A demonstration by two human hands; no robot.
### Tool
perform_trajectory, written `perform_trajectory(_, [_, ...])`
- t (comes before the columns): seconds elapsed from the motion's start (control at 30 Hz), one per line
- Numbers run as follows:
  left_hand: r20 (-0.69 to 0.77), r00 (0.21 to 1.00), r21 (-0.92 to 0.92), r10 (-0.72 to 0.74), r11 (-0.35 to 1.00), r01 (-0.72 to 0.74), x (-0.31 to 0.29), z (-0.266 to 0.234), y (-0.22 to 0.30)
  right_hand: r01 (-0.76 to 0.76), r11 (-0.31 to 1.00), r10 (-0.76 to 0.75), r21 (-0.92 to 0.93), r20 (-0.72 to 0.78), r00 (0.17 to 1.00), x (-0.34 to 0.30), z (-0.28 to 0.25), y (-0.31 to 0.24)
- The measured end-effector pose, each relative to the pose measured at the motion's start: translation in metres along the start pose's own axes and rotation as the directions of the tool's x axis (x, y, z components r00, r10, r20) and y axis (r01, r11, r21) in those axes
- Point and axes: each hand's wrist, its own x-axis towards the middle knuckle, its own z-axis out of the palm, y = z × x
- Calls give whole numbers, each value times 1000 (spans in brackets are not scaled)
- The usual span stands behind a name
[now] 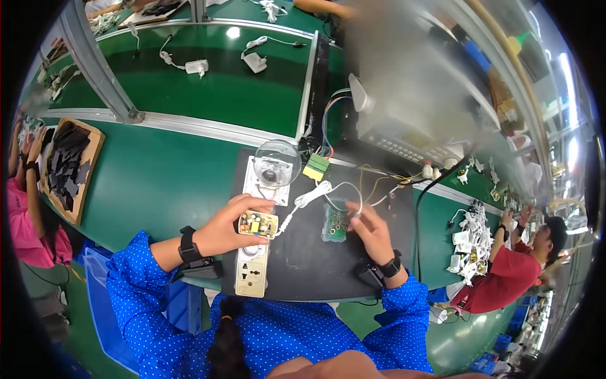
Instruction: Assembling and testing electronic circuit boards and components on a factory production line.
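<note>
My left hand [218, 230] is closed around an opened power adapter [257, 224], its circuit board and parts facing up in a white casing. A white cable [314, 194], bundled partway along, leaves the adapter and loops to the right. My right hand [375, 234] pinches the far end of that cable; its plug is hidden or blurred between the fingertips. Just left of those fingers lies a green circuit board [336, 222] with round contacts, in a clear wrap. Below the adapter, a cream socket strip [252, 276] rests on the black mat [309, 265].
A clear dome [278, 165] covers part of a white panel behind my left hand. A green terminal block [316, 167] with wires sits near a bench instrument [410, 142]. White adapters [470, 243] are piled at right, near a co-worker. A tray of black pieces [95, 148] stands left.
</note>
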Motion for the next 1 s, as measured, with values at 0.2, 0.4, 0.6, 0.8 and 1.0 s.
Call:
perform_trajectory(0.2, [-84, 986, 62, 141, 989, -136, -13, -4, -14, 182, 896, -159, -405, 90, 983, 8, 4, -6])
perform_trajectory(0.4, [-156, 908, 106, 388, 921, -375, 11, 1, -44, 447, 716, -338, -536, 294, 894, -6, -39, 29])
perform_trajectory(0.6, [-133, 945, 128, 298, 951, -282, 0, 1, -39, 972, -10, -659, -237, 732, 172, 43, -59, 48])
perform_trajectory(0.8, [-129, 956, 205, 263, 951, -233, 1, -2, -44, -65, 979, 76, -194, 50, 996, -12, -26, 17])
perform_trajectory(1.0, [-78, 969, 204, 236, 955, -216, 5, -3, -42, -7, 957, 41, -289, 112, 993, -13, -30, 19])
